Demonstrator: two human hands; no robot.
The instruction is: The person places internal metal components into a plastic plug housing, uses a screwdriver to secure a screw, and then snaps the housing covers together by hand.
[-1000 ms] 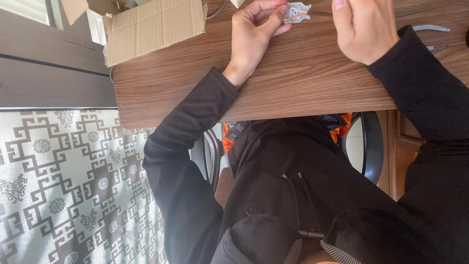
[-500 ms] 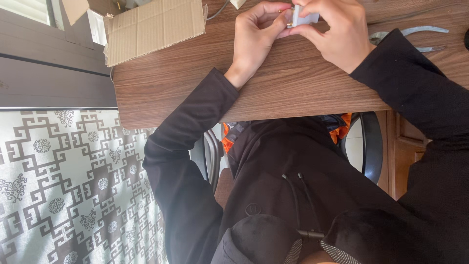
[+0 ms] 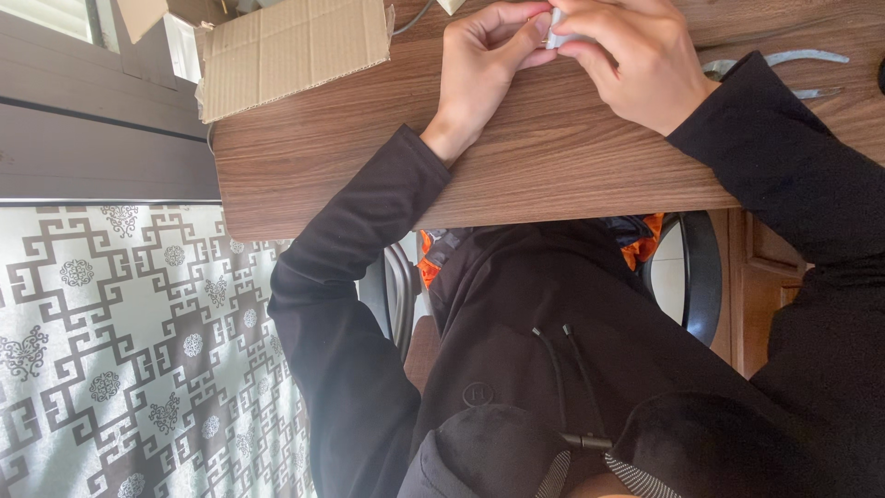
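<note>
landmark: the wooden table (image 3: 553, 166) was my reference for every place below.
thing in hand: a small white piece (image 3: 556, 28) sat just above the table's far part, pinched between both my hands; most of it was hidden by my fingers, so i could not tell its exact shape.
left hand: my left hand (image 3: 484, 65) had thumb and forefinger closed on the piece's left side, wrist resting on the table.
right hand: my right hand (image 3: 636, 60) curled over the piece from the right, fingers closed around it.
how to do it well, as i judged: i kept both wrists propped on the table for steadiness, held the piece low over it, and pressed lightly, since a small part slips easily.
nearby: a cardboard box (image 3: 290, 51) lay on the table's left end; grey pliers (image 3: 784, 69) lay on the table's right part, by my right sleeve.
</note>
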